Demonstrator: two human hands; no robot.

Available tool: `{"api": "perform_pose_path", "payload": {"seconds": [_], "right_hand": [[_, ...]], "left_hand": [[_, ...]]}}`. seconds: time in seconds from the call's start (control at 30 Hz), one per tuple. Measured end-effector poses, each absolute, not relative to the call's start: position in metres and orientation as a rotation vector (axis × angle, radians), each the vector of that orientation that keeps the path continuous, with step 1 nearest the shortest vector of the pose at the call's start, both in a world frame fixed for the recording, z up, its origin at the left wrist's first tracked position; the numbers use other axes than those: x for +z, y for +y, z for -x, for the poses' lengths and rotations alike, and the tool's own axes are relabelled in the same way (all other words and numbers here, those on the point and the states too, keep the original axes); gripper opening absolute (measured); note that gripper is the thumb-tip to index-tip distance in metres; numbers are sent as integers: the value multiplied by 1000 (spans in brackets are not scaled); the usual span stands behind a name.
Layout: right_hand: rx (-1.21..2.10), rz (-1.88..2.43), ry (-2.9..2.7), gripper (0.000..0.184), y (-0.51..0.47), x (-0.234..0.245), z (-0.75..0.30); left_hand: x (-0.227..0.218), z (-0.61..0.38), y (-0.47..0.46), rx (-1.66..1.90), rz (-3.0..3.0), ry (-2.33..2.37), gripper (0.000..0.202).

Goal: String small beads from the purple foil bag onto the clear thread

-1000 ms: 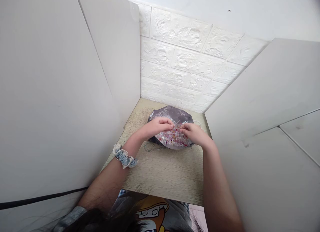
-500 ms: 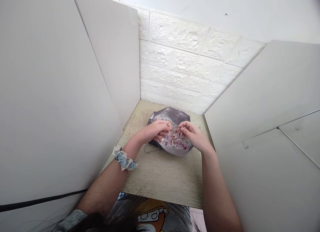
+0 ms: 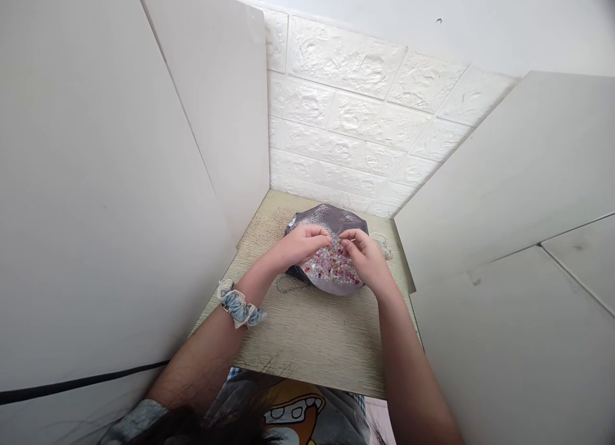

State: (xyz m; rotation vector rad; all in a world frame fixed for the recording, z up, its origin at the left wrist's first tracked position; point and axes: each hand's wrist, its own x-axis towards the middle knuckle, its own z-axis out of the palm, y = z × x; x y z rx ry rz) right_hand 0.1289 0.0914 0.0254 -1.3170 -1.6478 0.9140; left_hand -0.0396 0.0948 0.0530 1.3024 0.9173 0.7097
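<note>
Loose small beads [image 3: 331, 267], pink, red, white and clear, lie heaped in an opened grey bag [image 3: 324, 219] with a shiny lining. Over the heap, my left hand [image 3: 307, 245] is closed in a pinch, thumb against the fingers. Facing it, my right hand [image 3: 361, 253] also pinches, its fingertips a short gap from the left ones. What either pinch holds is too small to make out; a faint thin line shows near the right fingertips. Strung beads [image 3: 289, 283] lie by the bag's left side, and another beaded string [image 3: 383, 245] lies to its right.
The bag rests on a small wooden tabletop [image 3: 312, 336]. White panels stand close on the left [image 3: 230, 112] and right [image 3: 504, 176], and a white brick-patterned wall [image 3: 346, 118] closes off the back. A blue scrunchie [image 3: 240, 307] circles my left wrist.
My right hand has moved left, bringing its fingertips nearer my left hand. The left fingers have turned from a curled fist to a straighter pinch. More of the right-hand beaded string shows.
</note>
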Motion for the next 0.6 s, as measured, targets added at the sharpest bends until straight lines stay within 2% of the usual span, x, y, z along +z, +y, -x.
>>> {"api": "perform_pose_path", "payload": {"seconds": [0.2, 0.37, 0.6], "right_hand": [[1357, 892, -1025, 15, 90, 23, -112], [1428, 748, -724, 16, 90, 23, -103], [1499, 702, -601, 16, 90, 19, -100]], "left_hand": [[56, 36, 93, 795, -1475, 995, 23], [53, 36, 97, 921, -1469, 1049, 22], [53, 36, 97, 879, -1512, 1044, 21]]}}
